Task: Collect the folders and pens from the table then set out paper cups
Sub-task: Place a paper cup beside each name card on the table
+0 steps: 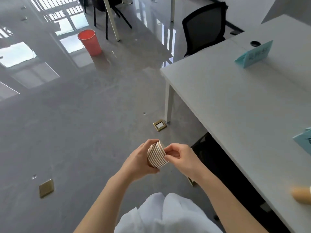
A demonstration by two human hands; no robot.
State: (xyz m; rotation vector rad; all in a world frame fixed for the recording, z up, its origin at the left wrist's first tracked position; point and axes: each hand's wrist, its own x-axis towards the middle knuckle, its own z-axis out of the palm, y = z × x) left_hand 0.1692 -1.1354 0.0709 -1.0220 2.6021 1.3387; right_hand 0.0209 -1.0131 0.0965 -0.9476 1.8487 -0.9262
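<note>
A stack of nested paper cups, white rims and tan sides, lies sideways between my hands over the grey floor, left of the white table. My left hand is wrapped round the stack from below and behind. My right hand pinches the rim of the end cup with thumb and fingertips. One tan paper cup stands on the table at the right edge of the view, partly cut off.
Two teal folded name cards stand on the table. A black mesh chair sits at its far end. A red bucket stands on the floor, with brass floor sockets near the table leg and to my left.
</note>
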